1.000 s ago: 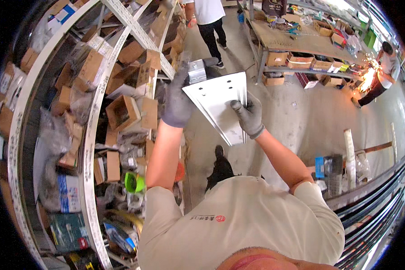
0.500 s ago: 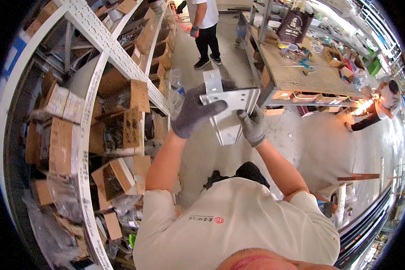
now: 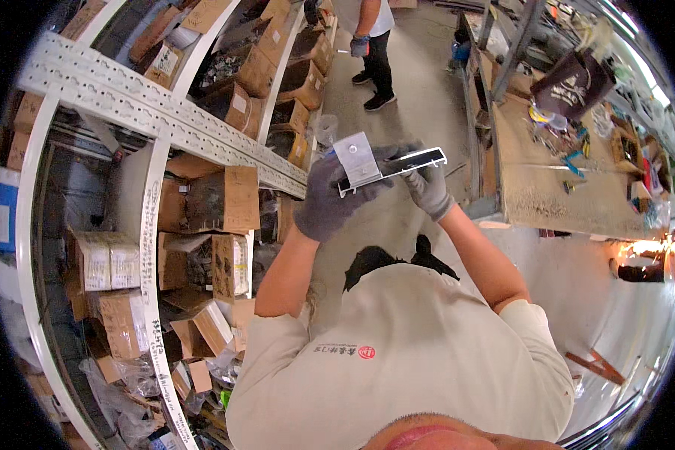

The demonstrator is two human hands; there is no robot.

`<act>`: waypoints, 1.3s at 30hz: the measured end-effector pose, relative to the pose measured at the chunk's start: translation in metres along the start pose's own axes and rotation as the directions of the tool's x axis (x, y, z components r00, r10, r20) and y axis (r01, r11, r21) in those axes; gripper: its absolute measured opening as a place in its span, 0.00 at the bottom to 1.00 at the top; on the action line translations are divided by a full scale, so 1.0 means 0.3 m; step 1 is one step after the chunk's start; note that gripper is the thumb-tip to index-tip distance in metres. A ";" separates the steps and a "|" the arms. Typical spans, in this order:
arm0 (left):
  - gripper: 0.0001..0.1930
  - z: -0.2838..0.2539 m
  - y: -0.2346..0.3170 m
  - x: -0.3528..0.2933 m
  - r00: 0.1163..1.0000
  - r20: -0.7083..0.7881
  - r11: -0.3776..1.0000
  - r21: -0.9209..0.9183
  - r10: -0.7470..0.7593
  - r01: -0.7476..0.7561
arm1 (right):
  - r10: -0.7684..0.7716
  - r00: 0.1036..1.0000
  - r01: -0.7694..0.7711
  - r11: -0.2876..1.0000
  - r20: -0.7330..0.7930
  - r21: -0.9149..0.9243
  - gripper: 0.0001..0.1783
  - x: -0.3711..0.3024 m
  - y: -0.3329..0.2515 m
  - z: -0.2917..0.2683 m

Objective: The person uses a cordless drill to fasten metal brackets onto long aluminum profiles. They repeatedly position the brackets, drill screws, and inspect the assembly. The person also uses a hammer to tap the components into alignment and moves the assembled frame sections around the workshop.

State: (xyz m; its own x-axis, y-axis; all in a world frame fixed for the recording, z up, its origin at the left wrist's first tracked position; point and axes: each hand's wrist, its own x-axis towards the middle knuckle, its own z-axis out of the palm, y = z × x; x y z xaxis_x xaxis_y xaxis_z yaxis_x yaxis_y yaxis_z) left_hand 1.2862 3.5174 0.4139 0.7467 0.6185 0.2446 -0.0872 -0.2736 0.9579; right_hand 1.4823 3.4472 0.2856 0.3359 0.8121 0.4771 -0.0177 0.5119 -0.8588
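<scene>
Both my hands wear grey gloves and hold one piece of metal profile (image 3: 412, 163) out in front of my chest. Its narrow end, with a dark inside and thin silver lips, faces up at me. At its left end a silver metal bracket (image 3: 358, 158) with a round hole or bolt head stands up from it. My left hand (image 3: 326, 196) is closed round the left end, partly under the profile. Near the right end, my right hand (image 3: 430, 191) grips from below, its fingertips partly hidden behind the metal.
White perforated shelving (image 3: 165, 120) with open cardboard boxes (image 3: 202, 199) runs close along my left. A wooden workbench (image 3: 536, 169) with tools and a dark bag (image 3: 574, 82) stands ahead right. One person (image 3: 375, 52) stands in the aisle ahead. Sparks (image 3: 645, 246) fly by another person at far right.
The profile has been tipped from its broad face to its narrow end, both hands still on it. My view has turned, so the shelves and bench sit further right.
</scene>
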 end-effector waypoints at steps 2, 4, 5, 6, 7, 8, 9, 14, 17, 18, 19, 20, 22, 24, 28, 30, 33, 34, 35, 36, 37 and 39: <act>0.22 -0.025 0.003 0.140 0.994 -0.039 0.986 0.136 0.102 -0.096 | 0.026 0.999 -0.026 1.000 0.029 -0.016 0.25 0.147 0.028 -0.037; 0.23 -0.067 -0.051 0.276 0.982 -0.059 0.966 0.199 0.178 -0.163 | 0.014 1.000 -0.014 1.000 0.024 0.011 0.25 0.290 0.093 -0.057; 0.23 -0.110 -0.122 0.315 0.988 -0.066 0.976 0.175 0.141 -0.128 | -0.036 0.999 0.037 0.999 0.020 -0.030 0.25 0.345 0.122 -0.055; 0.22 -0.145 -0.166 0.376 0.989 -0.087 0.988 0.102 0.121 -0.112 | -0.033 0.999 0.036 0.995 0.038 -0.091 0.25 0.420 0.172 -0.066; 0.22 -0.176 -0.215 0.436 0.989 -0.108 0.995 0.020 0.098 -0.097 | -0.019 0.998 0.028 0.987 0.053 -0.157 0.25 0.481 0.219 -0.076; 0.22 -0.213 -0.263 0.508 0.989 -0.124 0.994 -0.057 0.082 -0.090 | -0.006 0.998 0.020 0.975 0.064 -0.223 0.24 0.547 0.275 -0.086; 0.22 -0.258 -0.306 0.572 0.987 -0.148 0.997 -0.036 0.066 -0.072 | 0.126 0.988 -0.092 0.945 0.088 -0.315 0.25 0.608 0.348 -0.107; 0.21 -0.566 -0.650 0.837 0.952 -0.305 0.981 -0.193 -0.036 -0.025 | 0.344 0.921 -0.200 0.822 0.184 -0.533 0.31 0.916 0.789 -0.164; 0.18 -0.746 -0.767 0.977 0.873 -0.471 0.981 -0.193 -0.125 0.036 | 0.540 0.800 -0.342 0.769 0.262 -0.539 0.31 1.143 0.864 -0.150; 0.18 -0.791 -0.822 1.030 0.845 -0.516 0.976 -0.213 -0.142 0.033 | 0.619 0.751 -0.409 0.711 0.232 -0.573 0.29 1.215 0.894 -0.174; 0.17 -0.845 -0.862 1.073 0.810 -0.557 0.975 -0.204 -0.185 0.083 | 0.688 0.695 -0.471 0.655 0.207 -0.591 0.28 1.293 0.945 -0.185; 0.17 -0.908 -0.896 1.127 0.804 -0.558 0.969 -0.232 -0.204 0.085 | 0.691 0.694 -0.462 0.641 0.201 -0.613 0.27 1.389 0.999 -0.198; 0.17 -1.019 -0.942 1.183 0.788 -0.550 0.949 -0.286 -0.277 0.133 | 0.718 0.670 -0.478 0.610 0.186 -0.633 0.26 1.520 1.107 -0.183; 0.18 -1.120 -1.033 1.231 0.769 -0.577 0.961 -0.151 -0.275 0.230 | 0.705 0.679 -0.477 0.636 0.205 -0.606 0.24 1.660 1.212 -0.153; 0.18 -1.265 -1.060 1.391 0.673 -0.680 0.954 -0.156 -0.291 0.256 | 0.700 0.676 -0.466 0.648 0.230 -0.602 0.24 1.987 1.474 -0.062; 0.17 -1.347 -1.111 1.451 0.607 -0.733 0.943 -0.146 -0.307 0.300 | 0.690 0.658 -0.393 0.657 0.302 -0.644 0.25 2.165 1.583 0.027; 0.16 -1.448 -1.194 1.580 0.520 -0.823 0.955 -0.087 -0.229 0.282 | 0.643 0.625 -0.274 0.711 0.443 -0.647 0.26 2.458 1.812 0.122; 0.16 -1.473 -1.209 1.621 0.479 -0.851 0.963 -0.104 -0.216 0.249 | 0.626 0.602 -0.244 0.736 0.497 -0.631 0.26 2.545 1.880 0.154; 0.16 -1.513 -1.251 1.641 0.477 -0.857 0.931 -0.008 -0.195 0.366 | 0.623 0.595 -0.243 0.742 0.508 -0.625 0.25 2.627 1.945 0.182; 0.17 -1.544 -1.247 1.685 0.449 -0.837 0.882 -0.081 -0.313 0.464 | 0.617 0.591 -0.236 0.749 0.520 -0.620 0.24 2.722 2.005 0.215; 0.17 -1.560 -1.234 1.744 0.458 -0.859 0.932 -0.056 -0.227 0.358 | 0.614 0.580 -0.239 0.756 0.535 -0.609 0.22 2.801 2.054 0.254; 0.17 -1.580 -1.223 1.850 0.447 -0.877 0.970 -0.076 -0.176 0.232 | 0.520 0.599 -0.310 0.852 0.609 -0.423 0.22 2.947 2.216 0.296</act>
State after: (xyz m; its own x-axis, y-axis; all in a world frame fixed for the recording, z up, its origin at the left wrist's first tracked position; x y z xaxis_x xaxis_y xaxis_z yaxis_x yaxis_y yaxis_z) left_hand 1.4201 4.3104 0.2694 -0.2291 0.9707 0.0731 0.0387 -0.0660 0.9971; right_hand 1.6839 4.5304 0.1530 -0.3819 0.9230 -0.0476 0.2791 0.0661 -0.9580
